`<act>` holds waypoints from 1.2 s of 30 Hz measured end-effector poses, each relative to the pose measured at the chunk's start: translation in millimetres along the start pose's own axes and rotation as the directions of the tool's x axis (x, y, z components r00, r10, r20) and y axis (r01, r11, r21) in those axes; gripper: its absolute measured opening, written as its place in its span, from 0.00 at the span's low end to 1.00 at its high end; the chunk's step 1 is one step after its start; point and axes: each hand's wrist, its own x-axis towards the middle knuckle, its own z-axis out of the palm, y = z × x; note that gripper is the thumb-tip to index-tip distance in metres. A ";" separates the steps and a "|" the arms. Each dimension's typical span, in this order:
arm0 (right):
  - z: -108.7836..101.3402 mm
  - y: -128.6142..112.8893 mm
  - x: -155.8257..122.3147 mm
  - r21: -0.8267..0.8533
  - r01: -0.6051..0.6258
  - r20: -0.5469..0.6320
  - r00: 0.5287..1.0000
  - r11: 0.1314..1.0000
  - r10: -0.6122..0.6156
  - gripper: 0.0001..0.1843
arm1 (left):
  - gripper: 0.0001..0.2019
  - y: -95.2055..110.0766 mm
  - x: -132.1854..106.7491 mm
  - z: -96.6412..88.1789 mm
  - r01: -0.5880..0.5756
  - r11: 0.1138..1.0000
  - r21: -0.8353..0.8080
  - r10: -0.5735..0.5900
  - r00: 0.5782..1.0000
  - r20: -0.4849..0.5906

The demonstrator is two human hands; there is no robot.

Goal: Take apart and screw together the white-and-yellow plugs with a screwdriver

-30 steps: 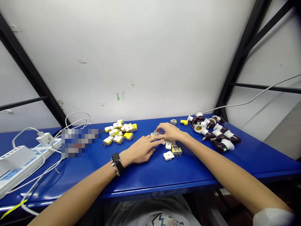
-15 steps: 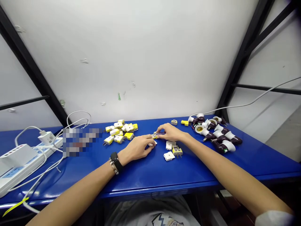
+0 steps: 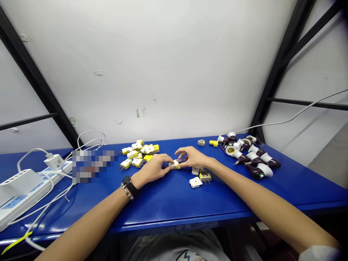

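Observation:
My left hand [image 3: 155,167], with a watch and a beaded bracelet on its wrist, pinches the left end of a small yellow-and-white electrical plug [image 3: 174,164] at the table's middle. White shows on top of the plug, yellow along its lower side. From the other side, the thumb of my right hand [image 3: 195,158] meets the plug's right end. A slim dark purple tool [image 3: 183,160] lies within my right fingers; its tip is hidden. Just below that hand are a white plug cover [image 3: 195,182] and an open yellow plug base [image 3: 205,175] with two prongs. Another white cover [image 3: 195,170] is partly hidden.
Several yellow-and-white plugs [image 3: 132,154] form a pile on the left. Lamp holders [image 3: 254,156], dark purple and white, crowd the right side. A grey plug part [image 3: 201,142] and a yellow piece [image 3: 213,143] lie at the back. White power strips [image 3: 23,185] and cables occupy the far left.
The white cover that was under my left fingers now shows on top of the yellow plug base. My left hand has shifted slightly left, and my right hand slightly left and lower.

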 end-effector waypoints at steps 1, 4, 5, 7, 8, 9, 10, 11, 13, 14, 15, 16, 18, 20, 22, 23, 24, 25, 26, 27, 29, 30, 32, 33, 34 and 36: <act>-0.1 -0.3 0.1 0.002 0.000 -0.002 1.000 1.000 0.000 0.31 | 0.09 0.1 0.1 0.1 0.002 1.000 0.003 -0.002 1.000 0.001; -0.2 -1.2 0.2 -0.007 0.007 -0.006 1.000 1.000 -0.007 0.28 | 0.09 0.7 0.2 1.1 0.022 1.000 0.021 -0.022 1.000 -0.017; -0.2 -1.3 0.1 -0.012 0.008 -0.006 1.000 1.000 -0.008 0.28 | 0.09 0.8 0.1 1.4 0.030 0.999 0.028 -0.030 0.999 -0.027; 0.1 -1.4 0.0 -0.027 0.009 0.000 1.000 1.000 -0.009 0.28 | 0.10 0.6 0.1 1.2 0.040 0.999 0.035 -0.039 0.998 -0.040; 0.3 -1.4 -0.2 -0.034 0.010 0.006 1.000 0.999 -0.010 0.29 | 0.11 0.2 0.1 0.7 0.039 0.999 0.034 -0.037 0.999 -0.036; 0.6 -1.5 -0.4 -0.041 0.010 0.015 1.000 0.999 -0.010 0.29 | 0.11 -0.5 0.2 0.0 0.032 0.999 0.028 -0.031 0.999 -0.026; 0.9 -1.6 -0.6 -0.047 0.011 0.022 1.000 0.999 -0.010 0.29 | 0.10 -1.5 0.2 -0.8 0.023 1.000 0.018 -0.022 1.000 -0.015; 1.2 -1.9 -0.9 -0.052 0.012 0.025 1.000 0.999 -0.011 0.29 | 0.10 -2.6 0.3 -1.7 0.012 1.000 0.002 -0.012 1.000 0.000; 1.8 -2.6 -1.3 -0.057 0.009 0.022 1.000 0.998 -0.008 0.29 | 0.10 -5.1 0.5 -3.0 -0.005 0.999 -0.034 0.006 1.000 0.029; 2.0 -3.0 -1.4 -0.057 0.006 0.020 1.000 0.998 -0.005 0.29 | 0.10 -6.4 0.6 -3.3 -0.007 0.999 -0.050 0.009 0.999 0.038; 2.0 -3.4 -1.4 -0.057 0.003 0.018 1.000 0.998 -0.002 0.29 | 0.10 -7.4 0.7 -3.5 -0.006 0.998 -0.064 0.009 0.999 0.045; 1.9 -3.8 -1.4 -0.057 0.000 0.018 1.000 0.998 0.001 0.29 | 0.10 -8.3 0.9 -3.4 -0.005 0.997 -0.076 0.009 0.999 0.053; 1.4 -5.0 -1.2 -0.058 0.004 0.035 0.999 0.998 -0.002 0.26 | 0.10 -9.1 1.1 -3.1 -0.007 0.995 -0.098 0.013 0.998 0.062; 0.8 -6.3 -1.2 -0.056 0.023 0.068 0.997 0.998 -0.020 0.22 | 0.11 -8.5 1.1 -2.6 -0.013 0.994 -0.112 0.021 0.997 0.069; 0.3 -7.6 -1.3 -0.058 0.044 0.100 0.994 0.997 -0.038 0.18 | 0.11 -6.3 1.0 -2.5 -0.026 0.994 -0.106 0.033 0.997 0.068; 0.2 -8.1 -1.4 -0.062 0.051 0.108 0.993 0.997 -0.044 0.18 | 0.11 -4.8 0.9 -2.7 -0.033 0.995 -0.096 0.039 0.997 0.063; 0.3 -8.4 -1.6 -0.066 0.055 0.110 0.993 0.996 -0.047 0.17 | 0.11 -3.2 0.9 -3.2 -0.040 0.996 -0.083 0.045 0.997 0.058; 0.5 -8.5 -1.7 -0.069 0.058 0.109 0.993 0.996 -0.051 0.17 | 0.11 -1.8 0.8 -4.1 -0.044 0.996 -0.071 0.048 0.997 0.058; 0.8 -8.5 -1.8 -0.075 0.062 0.107 0.993 0.995 -0.054 0.17 | 0.11 -0.8 0.9 -5.4 -0.042 0.997 -0.061 0.046 0.997 0.062; 1.2 -8.2 -1.9 -0.085 0.064 0.103 0.993 0.994 -0.055 0.17 | 0.11 -0.5 0.9 -7.1 -0.035 0.998 -0.051 0.038 0.997 0.066; 1.9 -7.6 -2.1 -0.110 0.059 0.095 0.994 0.992 -0.049 0.17 | 0.12 -2.3 0.9 -12.1 -0.011 1.000 -0.025 0.012 0.998 0.062; 2.0 -7.3 -2.2 -0.120 0.058 0.087 0.995 0.991 -0.047 0.17 | 0.13 -4.5 0.6 -15.3 0.004 1.000 -0.005 -0.004 0.999 0.049; 1.5 -7.1 -2.2 -0.117 0.058 0.063 0.997 0.991 -0.050 0.19 | 0.14 -10.5 -0.7 -22.5 0.043 0.998 0.047 -0.044 0.999 0.012; 0.8 -7.3 -2.1 -0.104 0.058 0.045 0.998 0.993 -0.053 0.19 | 0.14 -13.7 -1.7 -26.3 0.067 0.995 0.073 -0.068 0.998 0.004; -0.3 -7.6 -2.0 -0.088 0.057 0.021 0.998 0.995 -0.055 0.20 | 0.14 -16.5 -3.0 -29.8 0.096 0.991 0.098 -0.097 0.995 0.009; -3.0 -8.5 -1.7 -0.056 0.052 -0.045 0.998 0.997 -0.055 0.16 | 0.12 -20.2 -5.8 -35.4 0.151 0.979 0.137 -0.160 0.986 0.053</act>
